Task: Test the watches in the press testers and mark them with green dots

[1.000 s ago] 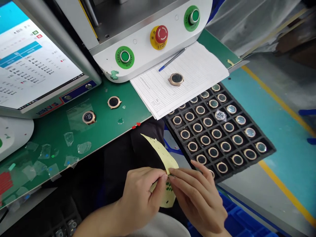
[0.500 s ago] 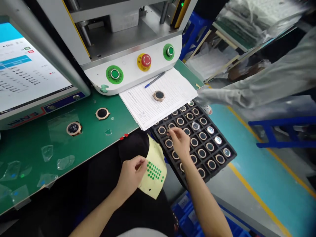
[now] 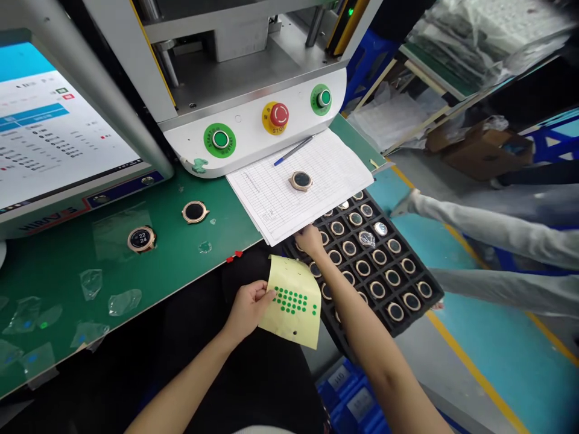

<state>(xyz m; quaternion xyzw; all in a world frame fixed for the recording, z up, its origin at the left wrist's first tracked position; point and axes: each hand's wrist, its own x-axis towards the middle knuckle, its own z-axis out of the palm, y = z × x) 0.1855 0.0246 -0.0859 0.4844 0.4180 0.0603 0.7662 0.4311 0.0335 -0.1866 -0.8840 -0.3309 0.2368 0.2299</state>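
Table edge (image 3: 172, 293); left hand (image 3: 245, 310) apart (pinching yellow sheet (image 3: 294, 322)).

The left hand (image 3: 248, 310) and right hand (image 3: 311, 242) are bare, as are both slender forearms (image 3: 199, 371). Plain black trousers (image 3: 266, 380) show below the tabletop's (image 3: 169, 268) near edge, with a pale, light-grey top (image 3: 265, 430) barely visible.
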